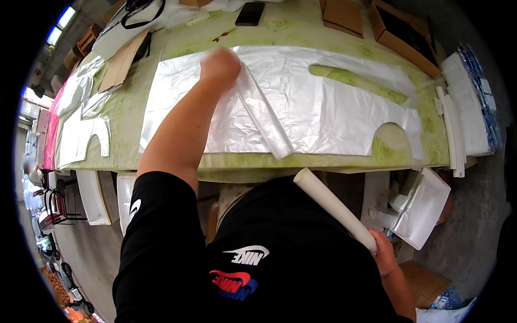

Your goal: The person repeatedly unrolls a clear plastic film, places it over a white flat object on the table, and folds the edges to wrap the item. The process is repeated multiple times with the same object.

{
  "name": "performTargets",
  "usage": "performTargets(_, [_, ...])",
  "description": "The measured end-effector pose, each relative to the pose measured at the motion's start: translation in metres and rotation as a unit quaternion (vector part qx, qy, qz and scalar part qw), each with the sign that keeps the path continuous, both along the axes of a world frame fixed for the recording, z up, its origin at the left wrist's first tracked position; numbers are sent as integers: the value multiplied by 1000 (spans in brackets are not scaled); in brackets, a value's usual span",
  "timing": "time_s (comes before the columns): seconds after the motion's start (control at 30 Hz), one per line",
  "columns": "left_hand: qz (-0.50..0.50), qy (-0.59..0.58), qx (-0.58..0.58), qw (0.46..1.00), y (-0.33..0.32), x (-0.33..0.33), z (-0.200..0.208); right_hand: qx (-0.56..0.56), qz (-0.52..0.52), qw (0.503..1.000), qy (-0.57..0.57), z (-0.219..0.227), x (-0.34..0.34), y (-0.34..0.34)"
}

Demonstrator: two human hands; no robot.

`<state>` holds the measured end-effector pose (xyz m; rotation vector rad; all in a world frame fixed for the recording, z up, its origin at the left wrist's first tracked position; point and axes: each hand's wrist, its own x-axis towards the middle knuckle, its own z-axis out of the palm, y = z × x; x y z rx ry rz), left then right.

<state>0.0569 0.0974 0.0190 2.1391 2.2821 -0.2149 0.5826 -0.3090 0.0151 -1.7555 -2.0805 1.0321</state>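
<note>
A thin, shiny white plastic sheet (334,118) shaped like an apron lies flat on the table, with a long opening and a rounded cut-out toward its right end. My left hand (219,65) is on the sheet near its far edge; it is blurred and its fingers cannot be made out. From beside that hand, a folded strip of the plastic (264,110) slants down to the near table edge. Lower right, my right hand (383,252) grips the bottom end of a long white tube (334,207), which leans up toward the table in front of my body.
A green patterned cover (291,29) drapes the table. More white plastic pieces (83,134) lie left, by a cardboard piece (124,62). At the back are a phone (250,14) and an open cardboard box (404,35). White rolls (452,132) stand right; a white bin (423,210) sits below.
</note>
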Motion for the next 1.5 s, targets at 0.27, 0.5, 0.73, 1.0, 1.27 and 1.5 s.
performTargets(0.27, [-22,-408,313,857,-42,0,-25,-7,-67,995,71,6,-21,32])
performTargets(0.5, [-372,-203,16,906,-191,47,-9,82,45,994,48,35,-76,148])
performTargets(0.73, [-411,-225,-4,883,-199,41,-7,230,138,961,-73,28,-138,270])
performTargets(1.0, [-435,-214,28,874,-201,43,-15,263,39,950,-163,12,-155,335])
performTargets(1.27, [-321,-215,23,922,-203,47,-8,314,17,922,-226,4,-156,334])
performTargets(1.5, [-371,-208,15,905,-212,46,-13,384,333,860,-41,-7,-191,271])
